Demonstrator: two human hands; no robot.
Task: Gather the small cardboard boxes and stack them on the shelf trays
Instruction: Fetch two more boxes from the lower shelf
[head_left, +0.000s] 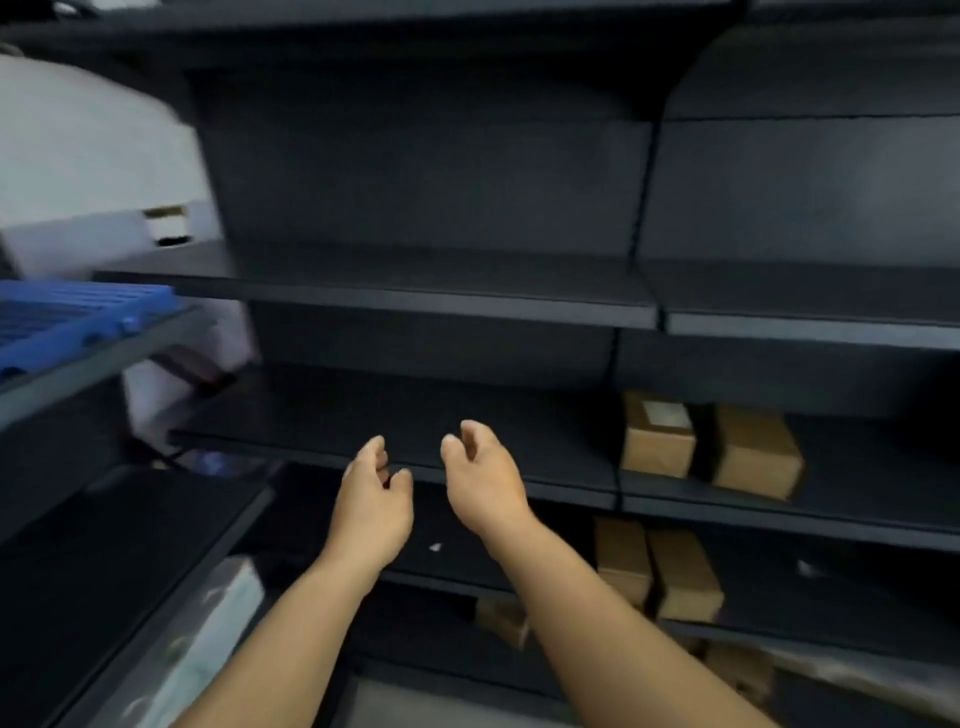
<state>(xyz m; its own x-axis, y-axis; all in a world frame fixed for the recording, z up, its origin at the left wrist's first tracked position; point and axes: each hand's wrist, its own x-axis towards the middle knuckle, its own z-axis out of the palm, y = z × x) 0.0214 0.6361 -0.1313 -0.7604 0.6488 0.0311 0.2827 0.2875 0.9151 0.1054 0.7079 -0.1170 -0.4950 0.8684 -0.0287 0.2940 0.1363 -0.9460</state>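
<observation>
Left hand (371, 512) and right hand (480, 480) hover empty, fingers loosely curled, before the shelf (395, 457); reaching right could knock the boxes (657, 441) off its edge.

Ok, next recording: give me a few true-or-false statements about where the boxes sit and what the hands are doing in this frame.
1. Both hands hold nothing. True: the left hand and the right hand hang loosely curled in front of the shelving, with no grip on anything.
2. Two cardboard boxes stand on the right-hand shelf tray. True: the labelled box and the plain box.
3. The shelf tray behind the hands is stacked with boxes. False: no boxes show on it.
4. The blue crate sits at the right edge. False: it is at the left.
5. The lower pair of boxes lies above the labelled box. False: it is one shelf lower.
</observation>
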